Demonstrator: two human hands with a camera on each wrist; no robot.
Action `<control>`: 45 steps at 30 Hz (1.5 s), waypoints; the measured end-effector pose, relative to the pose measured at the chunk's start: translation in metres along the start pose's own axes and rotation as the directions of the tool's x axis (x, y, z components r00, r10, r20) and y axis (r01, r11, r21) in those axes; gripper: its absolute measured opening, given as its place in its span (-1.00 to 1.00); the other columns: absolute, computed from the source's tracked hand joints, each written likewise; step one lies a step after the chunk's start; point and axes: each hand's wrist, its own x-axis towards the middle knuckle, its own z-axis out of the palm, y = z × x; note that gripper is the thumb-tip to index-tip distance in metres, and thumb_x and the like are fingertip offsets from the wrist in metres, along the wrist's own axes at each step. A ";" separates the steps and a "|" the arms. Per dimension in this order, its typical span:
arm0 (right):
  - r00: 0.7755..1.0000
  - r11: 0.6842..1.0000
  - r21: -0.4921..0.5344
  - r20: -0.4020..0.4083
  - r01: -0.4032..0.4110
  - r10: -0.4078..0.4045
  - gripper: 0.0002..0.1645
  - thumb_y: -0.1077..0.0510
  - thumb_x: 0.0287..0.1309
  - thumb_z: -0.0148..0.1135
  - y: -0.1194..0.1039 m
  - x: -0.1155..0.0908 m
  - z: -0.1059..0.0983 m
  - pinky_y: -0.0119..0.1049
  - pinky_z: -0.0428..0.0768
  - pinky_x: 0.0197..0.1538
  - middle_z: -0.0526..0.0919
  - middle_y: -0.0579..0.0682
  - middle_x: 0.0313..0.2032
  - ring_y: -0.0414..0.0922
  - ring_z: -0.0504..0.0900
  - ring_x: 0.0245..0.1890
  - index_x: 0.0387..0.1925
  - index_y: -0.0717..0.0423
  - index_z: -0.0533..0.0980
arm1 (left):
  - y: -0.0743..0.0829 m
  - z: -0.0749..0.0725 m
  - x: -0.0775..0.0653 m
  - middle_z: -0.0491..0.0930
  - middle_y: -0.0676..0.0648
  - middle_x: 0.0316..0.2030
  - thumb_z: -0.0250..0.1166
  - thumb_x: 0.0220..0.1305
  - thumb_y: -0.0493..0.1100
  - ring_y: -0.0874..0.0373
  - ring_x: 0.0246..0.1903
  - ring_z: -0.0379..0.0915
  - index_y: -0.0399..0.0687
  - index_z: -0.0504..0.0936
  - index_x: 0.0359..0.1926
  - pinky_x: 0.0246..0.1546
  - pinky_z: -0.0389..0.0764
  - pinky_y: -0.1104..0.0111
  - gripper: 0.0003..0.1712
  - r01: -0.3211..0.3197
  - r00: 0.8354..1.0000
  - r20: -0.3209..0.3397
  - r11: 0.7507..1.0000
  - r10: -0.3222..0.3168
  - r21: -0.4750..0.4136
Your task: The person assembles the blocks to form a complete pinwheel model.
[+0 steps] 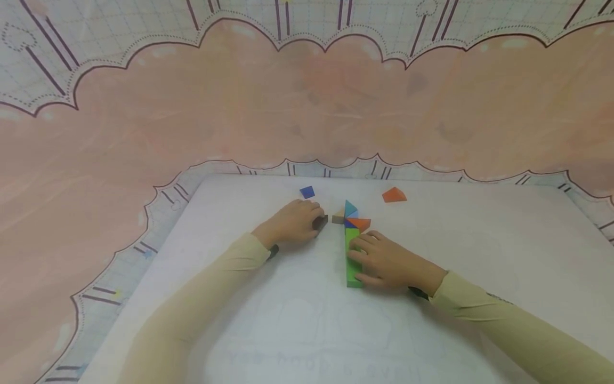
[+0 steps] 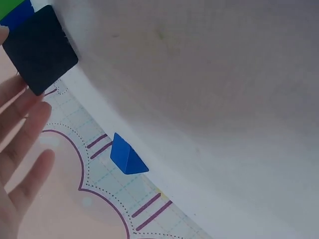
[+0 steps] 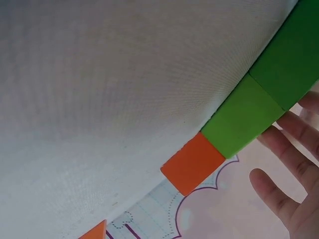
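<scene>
My left hand (image 1: 297, 221) holds a dark block (image 2: 40, 50) just left of a small group of blocks. The block shows a black square face in the left wrist view, with a thumb tip and fingers at its edges. My right hand (image 1: 386, 261) lies over a row of green blocks (image 1: 353, 266), its fingertips touching them. The right wrist view shows a lighter green block (image 3: 241, 117) and an orange block (image 3: 193, 163) in line. Beyond the green row sit a light blue triangular block (image 1: 350, 208), an orange triangular block (image 1: 361, 222) and a tan block (image 1: 338, 217).
A blue triangular block (image 1: 307, 192) lies apart near the far edge, behind my left hand. An orange block (image 1: 395, 195) lies farther right. The white table (image 1: 268, 320) meets a patterned pink cloth (image 1: 307, 117) at the back and left.
</scene>
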 end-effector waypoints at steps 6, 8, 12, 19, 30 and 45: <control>1.000 1.000 -0.012 -0.020 0.016 -0.016 -0.53 -0.15 0.20 0.09 0.001 0.000 -0.001 -0.04 0.38 0.22 0.53 -0.02 0.01 -0.08 0.45 0.09 0.03 0.02 0.45 | -0.003 0.001 -0.001 0.59 0.03 -0.01 0.22 0.15 -0.19 0.13 -0.01 0.49 0.01 0.57 0.06 0.12 0.45 0.26 -0.60 -0.103 0.994 -0.022 0.994 0.102 -0.033; 1.000 1.000 -0.012 -0.023 0.017 -0.017 -0.53 -0.15 0.20 0.09 0.002 0.000 0.000 -0.04 0.37 0.23 0.53 -0.02 0.01 -0.08 0.45 0.08 0.02 0.02 0.45 | -0.003 0.000 -0.001 0.60 0.02 0.01 0.24 0.14 -0.22 0.12 0.00 0.50 0.00 0.58 0.06 0.11 0.46 0.26 -0.60 -0.148 0.988 -0.043 0.988 0.146 -0.034; 0.999 1.000 -0.011 -0.032 0.021 -0.021 -0.54 -0.15 0.20 0.09 0.003 0.000 0.002 -0.04 0.36 0.23 0.53 -0.02 0.00 -0.08 0.44 0.08 0.02 0.02 0.44 | -0.003 -0.003 0.001 0.59 0.01 0.04 0.28 0.15 -0.21 0.11 0.01 0.49 -0.03 0.57 0.08 0.13 0.45 0.27 -0.58 -0.179 0.983 -0.036 0.983 0.178 -0.032; 0.999 1.000 -0.003 -0.042 0.024 -0.024 -0.54 -0.14 0.19 0.10 0.002 0.000 0.002 -0.04 0.37 0.22 0.53 -0.02 -0.01 -0.08 0.45 0.07 0.00 0.05 0.45 | -0.003 0.001 0.007 0.58 0.00 0.07 0.28 0.20 -0.19 0.11 0.05 0.47 -0.05 0.55 0.10 0.18 0.42 0.28 -0.59 -0.192 0.981 -0.042 0.981 0.191 -0.040; 1.000 1.000 -0.005 -0.021 0.012 -0.012 -0.52 -0.16 0.19 0.09 0.001 0.001 0.002 -0.04 0.39 0.22 0.53 -0.01 0.00 -0.08 0.45 0.09 0.02 0.04 0.46 | 0.000 -0.001 0.012 0.57 -0.03 0.06 0.29 0.19 -0.16 0.09 0.08 0.47 0.03 0.55 0.11 0.20 0.42 0.26 -0.57 -0.146 0.989 -0.017 0.988 0.145 -0.044; 0.999 1.000 -0.013 -0.041 0.028 -0.028 -0.54 -0.15 0.18 0.10 0.001 0.001 0.002 -0.06 0.38 0.20 0.53 -0.02 -0.01 -0.08 0.44 0.07 -0.01 0.05 0.46 | 0.000 -0.009 0.036 0.55 0.00 0.05 0.13 0.33 0.00 0.10 0.08 0.44 0.11 0.53 0.12 0.21 0.40 0.24 -0.64 -0.062 0.998 0.008 0.998 0.062 0.016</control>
